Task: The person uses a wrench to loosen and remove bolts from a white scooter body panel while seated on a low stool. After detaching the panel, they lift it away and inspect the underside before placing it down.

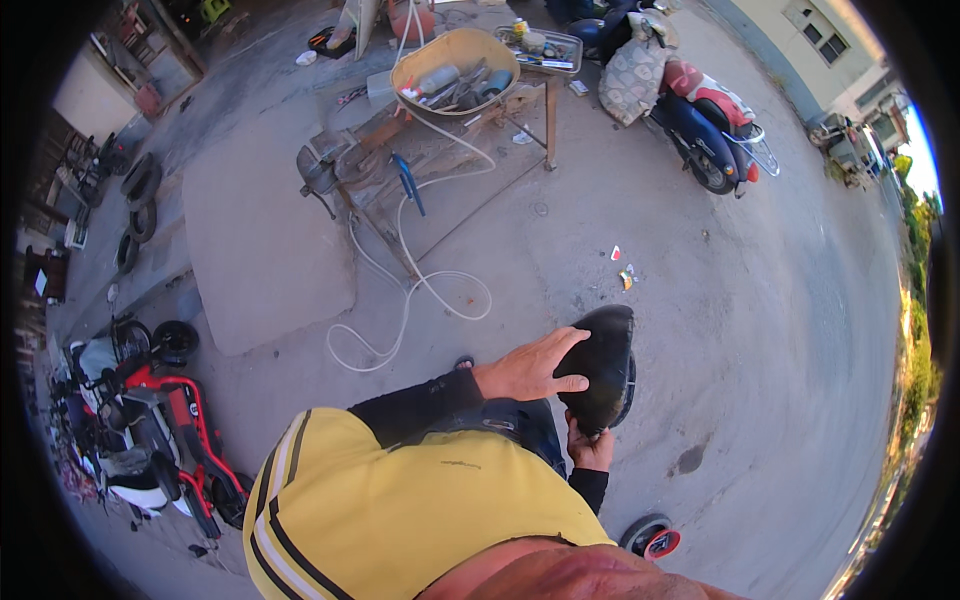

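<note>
A smooth black rounded piece (600, 375), shaped much like a scooter seat, is held in front of my body, to the right of centre. My left hand (535, 366) lies on its left side with thumb and fingers spread. At its lower end my right hand (591, 447) grips the edge, with part of the fingers hidden behind it. A darker rim runs along the right side of the piece. Its underside does not show.
A metal workbench with a vise (320, 172), a tan basin of tools (402, 75) and a blue air gun (407, 185) stands ahead. A pale hose (405, 310) loops over the ground. Scooters (715, 150) stand right; a red motorbike (190, 420) left. A small wheel (645, 533) lies nearby.
</note>
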The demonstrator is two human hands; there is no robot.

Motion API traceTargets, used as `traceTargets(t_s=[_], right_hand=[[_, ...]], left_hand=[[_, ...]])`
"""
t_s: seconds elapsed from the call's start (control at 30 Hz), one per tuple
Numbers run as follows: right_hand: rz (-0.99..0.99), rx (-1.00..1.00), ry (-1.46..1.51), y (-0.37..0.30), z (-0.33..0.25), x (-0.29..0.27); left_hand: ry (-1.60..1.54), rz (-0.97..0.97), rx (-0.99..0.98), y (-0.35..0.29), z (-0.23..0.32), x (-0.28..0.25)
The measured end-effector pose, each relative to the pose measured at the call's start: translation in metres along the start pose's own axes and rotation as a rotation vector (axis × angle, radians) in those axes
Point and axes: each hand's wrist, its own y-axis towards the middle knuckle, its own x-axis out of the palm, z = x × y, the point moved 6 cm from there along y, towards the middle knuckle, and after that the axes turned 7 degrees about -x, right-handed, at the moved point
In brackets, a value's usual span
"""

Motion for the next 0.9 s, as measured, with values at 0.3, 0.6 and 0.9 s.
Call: traceTargets(t_s=[0.3, 0.6, 0.9], right_hand=[[0.038, 0.004, -0.11, 0.104, -0.084, 0.098], [0.011, 0.165, -0.074, 0.244, -0.178, 0.199], [0.066, 0.116, -0.219, 0.308, -0.192, 0.296]], left_hand=[[-0.376, 0.081, -0.24, 0.133, -0.07, -0.036], [-1.15, 0.709, -0.533, 0.18, -0.199, -0.118], [-1.497, 1.185, -0.395, 0.19, -0.337, -0.279]])
